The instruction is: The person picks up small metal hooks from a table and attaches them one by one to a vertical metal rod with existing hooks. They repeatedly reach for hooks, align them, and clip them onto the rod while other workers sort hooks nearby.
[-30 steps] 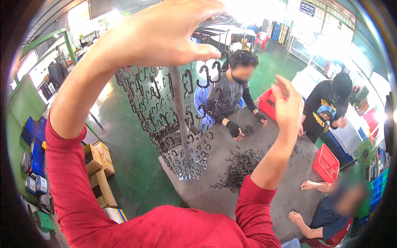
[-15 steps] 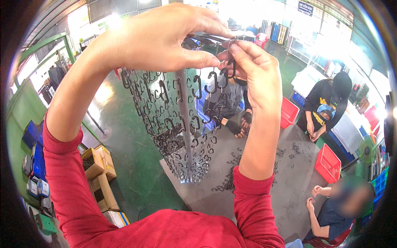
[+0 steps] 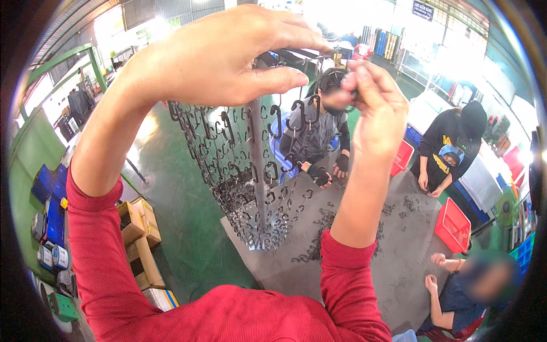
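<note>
My left hand (image 3: 245, 57) reaches over the top of an upright metal rack, fingers stretched out and thumb apart, with the rack's dark arms (image 3: 290, 57) showing in the gap. Its fingertips are beside thin wire hangers near the rack's top. Black C-shaped metal hooks (image 3: 296, 114) hang below in chains, ringing the central pole (image 3: 259, 171). To the right, apart from the rack, is my right hand (image 3: 379, 108), raised with its fingers pinched together. A dark bit shows at its fingertips, but I cannot make out what it is.
Under the rack stretches a grey table (image 3: 399, 273) with scattered black hooks (image 3: 325, 233). Co-workers (image 3: 450, 148) sit or stand around it, near red baskets (image 3: 453, 225). Cardboard boxes (image 3: 142, 222) stand on the green floor at left.
My right hand has moved right, away from the rack top and the black hook by its fingers. My left hand has shifted slightly right. The co-worker behind the rack now shows more.
</note>
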A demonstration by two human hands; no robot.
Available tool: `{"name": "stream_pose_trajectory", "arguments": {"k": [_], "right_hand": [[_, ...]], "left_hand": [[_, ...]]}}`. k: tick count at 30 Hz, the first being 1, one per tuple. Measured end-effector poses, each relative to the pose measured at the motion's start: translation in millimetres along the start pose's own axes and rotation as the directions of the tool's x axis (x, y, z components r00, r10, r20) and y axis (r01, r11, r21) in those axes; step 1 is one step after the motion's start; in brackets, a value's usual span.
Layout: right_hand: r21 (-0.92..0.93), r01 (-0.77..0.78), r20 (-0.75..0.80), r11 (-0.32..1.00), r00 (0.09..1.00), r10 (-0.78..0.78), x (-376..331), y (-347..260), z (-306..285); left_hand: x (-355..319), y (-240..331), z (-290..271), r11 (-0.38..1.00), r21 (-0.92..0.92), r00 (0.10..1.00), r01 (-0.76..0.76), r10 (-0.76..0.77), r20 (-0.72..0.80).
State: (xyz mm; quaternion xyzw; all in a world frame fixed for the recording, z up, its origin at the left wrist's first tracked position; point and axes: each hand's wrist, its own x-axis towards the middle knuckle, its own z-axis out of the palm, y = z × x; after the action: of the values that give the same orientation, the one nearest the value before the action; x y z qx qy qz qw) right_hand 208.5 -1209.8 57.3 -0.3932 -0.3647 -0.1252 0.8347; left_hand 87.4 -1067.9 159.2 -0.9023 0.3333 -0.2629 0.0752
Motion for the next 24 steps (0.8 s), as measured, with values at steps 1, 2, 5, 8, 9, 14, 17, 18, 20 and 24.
{"name": "stream_pose_trajectory", "arguments": {"k": [1,2,5,8,9,14,17,18,20,24], "right_hand": [[-0.104,0.008,-0.024,0.995,1.000,-0.010,-1.1,-3.7,-10.4],[-0.173,0.008,-0.058,0.985,0.998,-0.019,-1.8,-6.1,-20.4],[-0.448,-0.095,-0.178,0.889,0.984,0.015,1.6,-17.3,-53.8],[-0.892,-0.231,-0.247,0.389,0.969,0.009,6.4,-27.7,-101.1],[-0.976,-0.204,-0.204,0.077,0.979,0.003,3.5,-25.9,-110.7],[-0.884,0.157,0.118,0.441,0.986,-0.114,-9.1,-9.2,-64.0],[-0.349,0.032,0.215,0.937,0.976,0.047,-8.8,-10.3,-9.4],[-0.276,-0.003,0.234,0.961,0.970,0.070,-9.2,-11.0,0.0],[-0.189,-0.065,0.243,0.980,0.964,0.111,-8.7,-11.3,6.1],[-0.132,-0.151,0.194,0.980,0.965,0.175,-9.4,-11.6,7.8]], "left_hand": [[0.2,-0.4,-0.3,1.000,0.008,1.000,-0.006,0.006,-0.005],[0.7,-1.0,0.7,1.000,0.017,1.000,-0.010,0.010,-0.007],[1.2,-2.5,4.2,0.997,0.062,0.999,0.046,-0.045,-0.014],[6.2,0.7,3.9,0.991,0.106,0.997,0.076,-0.074,-0.023],[9.9,10.3,1.3,0.984,0.093,0.988,0.154,-0.154,-0.007],[11.9,14.3,-7.1,0.985,0.056,0.983,0.164,-0.167,0.069],[15.1,20.3,-19.7,0.989,-0.053,0.978,0.141,-0.131,0.164],[15.1,19.3,-19.2,0.988,-0.086,0.980,0.126,-0.110,0.165],[14.0,2.5,-0.4,0.994,-0.111,0.999,0.014,-0.009,0.046],[12.9,-0.3,-2.8,0.998,0.015,0.997,-0.065,0.064,0.052]]}}
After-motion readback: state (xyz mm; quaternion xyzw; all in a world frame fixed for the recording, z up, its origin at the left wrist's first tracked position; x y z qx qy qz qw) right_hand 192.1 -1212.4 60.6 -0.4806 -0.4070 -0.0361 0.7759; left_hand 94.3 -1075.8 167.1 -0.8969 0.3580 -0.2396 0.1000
